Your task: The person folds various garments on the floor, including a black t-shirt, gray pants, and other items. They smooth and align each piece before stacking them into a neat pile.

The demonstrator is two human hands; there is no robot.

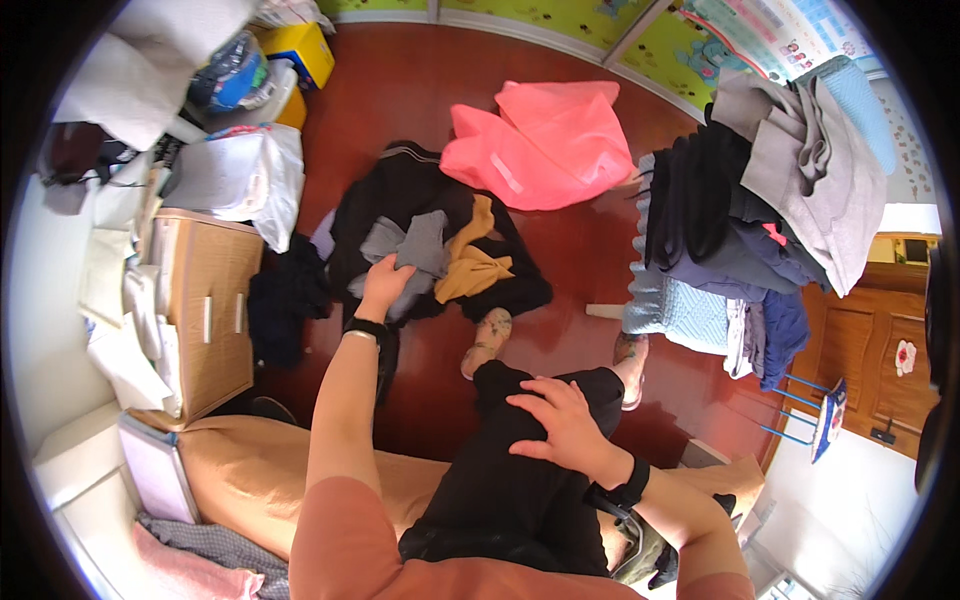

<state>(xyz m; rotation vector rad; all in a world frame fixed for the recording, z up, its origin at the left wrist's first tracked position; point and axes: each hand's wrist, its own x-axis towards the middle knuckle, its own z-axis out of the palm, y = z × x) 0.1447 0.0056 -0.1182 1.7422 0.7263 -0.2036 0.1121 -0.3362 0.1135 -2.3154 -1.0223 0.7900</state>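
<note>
My left hand (386,286) reaches down to the floor, its fingers closed on a grey knit garment (424,243). The garment is crumpled on top of a spread black garment (385,180), and I cannot tell its exact kind. Mustard-yellow cloth (470,262) lies just right of the grey one, also on the black pile. Resting on the thigh of my black trousers (510,470), my right hand (562,422) has its fingers spread and holds nothing.
A pink plastic bag (545,145) lies on the red floor (400,60) beyond the clothes. Folded clothes (700,200) are stacked on a chair with a light blue cover (680,315) at the right. A wooden cabinet (215,310) stands left, with dark cloth (285,305) beside it.
</note>
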